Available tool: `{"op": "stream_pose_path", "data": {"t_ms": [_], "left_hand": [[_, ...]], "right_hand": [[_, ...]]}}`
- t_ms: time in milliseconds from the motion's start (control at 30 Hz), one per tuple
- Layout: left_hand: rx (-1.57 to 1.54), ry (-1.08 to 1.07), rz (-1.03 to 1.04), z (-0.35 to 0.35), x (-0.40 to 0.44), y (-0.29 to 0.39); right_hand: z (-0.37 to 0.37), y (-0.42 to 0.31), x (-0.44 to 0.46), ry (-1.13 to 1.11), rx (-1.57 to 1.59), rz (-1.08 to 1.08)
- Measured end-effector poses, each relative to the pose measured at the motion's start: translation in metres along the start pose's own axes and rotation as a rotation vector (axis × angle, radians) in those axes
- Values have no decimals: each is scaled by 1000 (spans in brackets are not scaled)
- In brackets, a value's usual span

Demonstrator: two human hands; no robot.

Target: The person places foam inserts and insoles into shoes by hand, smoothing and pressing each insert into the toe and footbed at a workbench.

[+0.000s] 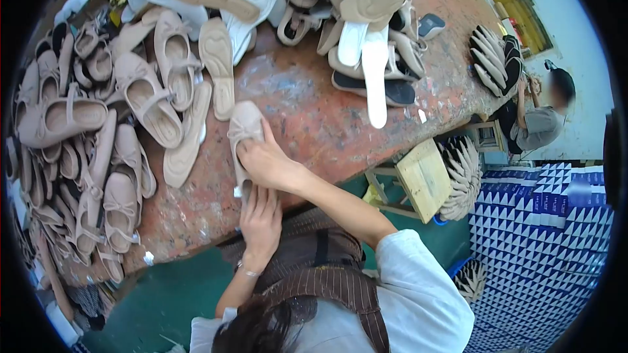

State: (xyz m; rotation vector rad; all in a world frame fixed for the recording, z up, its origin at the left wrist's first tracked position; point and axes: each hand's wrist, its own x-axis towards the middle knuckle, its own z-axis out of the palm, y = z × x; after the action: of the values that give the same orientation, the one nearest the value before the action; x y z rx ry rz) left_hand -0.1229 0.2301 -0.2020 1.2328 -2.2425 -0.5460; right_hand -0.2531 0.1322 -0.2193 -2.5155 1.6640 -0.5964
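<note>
A beige bow-topped flat shoe [244,121] is held over the near edge of the worktable, its toe pointing away from me. My right hand [265,160] is closed on it, with the fingers reaching into the shoe's opening. At the heel end, my left hand [260,221] grips the shoe from below; its fingertips are partly hidden by the shoe and the right hand. Just left of the shoe lie a beige insole [216,65] and another long beige insole [187,140]. A beige strap shoe [149,95] rests beside them.
Many beige shoes [121,212] are heaped along the table's left side. White insoles [375,82] and more shoes pile up at the back. To the right stand a wooden stool [424,180], stacked blue-and-white boxes [536,242] and a seated person [540,124].
</note>
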Motion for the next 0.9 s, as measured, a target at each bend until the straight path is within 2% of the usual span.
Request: {"op": "stream_pose_path", "data": {"t_ms": [33,67,100,133,167,200,267,300,333,400,467,500,533,600,633,667,700,733,767,800,833,867,900], "left_hand": [[-131,-28,-19,-20,3,-7],[-181,-59,40,-48,2,-28],[-296,-23,-138,-82,-1,-40],[-281,132,-195,-112,-13,-67],[-232,244,-267,-149,-19,-91],[-100,374,-262,-196,-24,-120],[293,611,-122,-301,-12,-176],[450,707,-75,-357,10,-194],[522,711,-113,-411,41,-203],[616,715,-192,-510,95,-236],[722,588,-249,-601,131,-330],[840,532,-292,-629,145,-375],[1014,518,-321,-637,154,-406],[1285,610,-331,-545,197,-321],[1415,661,-346,-493,221,-268],[1265,747,141,-442,249,-208],[687,661,42,-357,276,-132],[662,506,99,-299,299,-86],[300,227,207,-250,317,-95],[84,73,333,-190,335,-72],[85,-79,379,-143,353,-47],[-87,-96,383,-92,364,-27],[63,-36,561,-50,387,-13]], "right_hand": [[-63,4,11,-472,384,75],[-88,14,3,-223,606,87],[-110,23,-7,25,827,96],[-145,33,-10,188,642,250],[-141,60,-22,441,171,351],[-146,85,-26,480,-41,492],[-148,117,-38,417,-598,733],[-148,131,-43,324,-486,843],[-148,143,-45,229,-370,945],[-151,156,-54,282,-317,860],[-154,172,-67,274,-167,770],[-165,166,-65,422,-48,577],[-182,152,-62,461,356,635],[-214,122,-59,503,1168,701],[-220,118,-61,557,1367,640],[-221,116,-65,607,1565,574],[-212,123,-77,608,1846,508],[-192,134,-92,576,2047,345],[-172,145,-107,513,2244,190],[-164,138,-104,507,2373,91],[-155,132,-101,490,2502,-8],[-147,124,-98,444,2613,-151],[-147,111,-94,428,2797,-200]]}}
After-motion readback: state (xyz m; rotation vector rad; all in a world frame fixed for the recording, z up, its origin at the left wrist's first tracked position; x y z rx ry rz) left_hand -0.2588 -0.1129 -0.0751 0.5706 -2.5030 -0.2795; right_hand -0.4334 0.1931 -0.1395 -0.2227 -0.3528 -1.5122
